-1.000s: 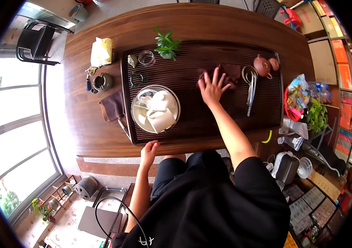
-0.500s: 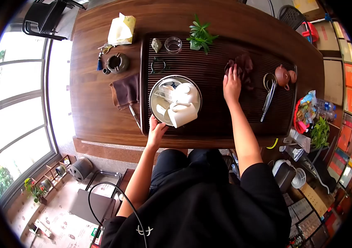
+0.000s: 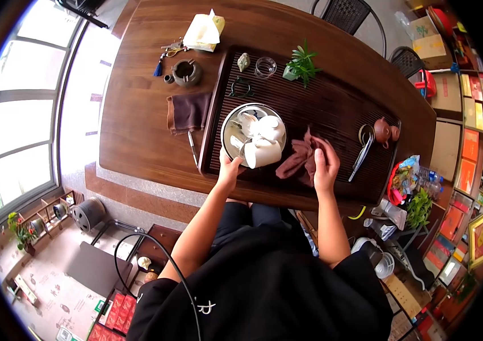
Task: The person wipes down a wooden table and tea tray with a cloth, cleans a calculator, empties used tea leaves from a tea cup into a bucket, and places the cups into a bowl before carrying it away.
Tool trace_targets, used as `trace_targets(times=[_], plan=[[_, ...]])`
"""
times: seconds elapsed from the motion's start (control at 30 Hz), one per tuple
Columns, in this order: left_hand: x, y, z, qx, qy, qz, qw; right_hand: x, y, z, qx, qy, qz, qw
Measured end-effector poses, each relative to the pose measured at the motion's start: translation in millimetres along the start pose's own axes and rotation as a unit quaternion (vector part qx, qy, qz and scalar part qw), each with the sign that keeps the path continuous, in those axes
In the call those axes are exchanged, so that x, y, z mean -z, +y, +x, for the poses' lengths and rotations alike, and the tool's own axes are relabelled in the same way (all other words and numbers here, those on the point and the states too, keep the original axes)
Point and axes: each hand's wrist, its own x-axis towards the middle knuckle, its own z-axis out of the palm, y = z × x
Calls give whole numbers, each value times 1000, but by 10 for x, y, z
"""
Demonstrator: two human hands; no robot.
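My left hand (image 3: 229, 171) grips the near-left rim of a round metal bowl (image 3: 227, 126). Inside the bowl lie a white cup (image 3: 264, 154) tipped on its side, a white lidded piece (image 3: 271, 128) and other pale teaware that overlaps. To the right, my right hand (image 3: 325, 169) is closed on a crumpled brown cloth (image 3: 298, 161), with the thumb on the near side; part of the fingers is hidden by the cloth. Both bowl and cloth are over the slatted dark tea tray (image 3: 332, 108).
Tongs (image 3: 362, 156) and a small brown teapot (image 3: 382, 131) occupy the tray's right end. At its back are a green plant (image 3: 304, 65), a glass dish (image 3: 265, 67) and a small figurine (image 3: 243, 61). Left of the tray lie a folded cloth (image 3: 190, 111), a pen (image 3: 192, 148) and an ashtray (image 3: 187, 73).
My right hand has gone from lying flat on the cloth to grasping it, and has drawn it toward me and the bowl. My left hand stays at the bowl's rim. The view has turned slightly.
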Motion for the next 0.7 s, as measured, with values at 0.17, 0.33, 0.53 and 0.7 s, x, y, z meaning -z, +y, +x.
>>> trace_targets(times=[0.17, 0.33, 0.53, 0.7], plan=[[-34, 51, -44, -14, -2, 6, 1000, -488, -159, 511, 177, -261, -110, 943], [-74, 61, -101, -8, 20, -13, 1000, -561, 85, 495, 118, -360, -236, 895], [-71, 30, -87, -23, 14, -42, 999, -589, 879, 712, -144, -159, -12, 977], [-66, 19, -90, -27, 39, -37, 998, -764, 1082, 908, -360, -333, 111, 864]])
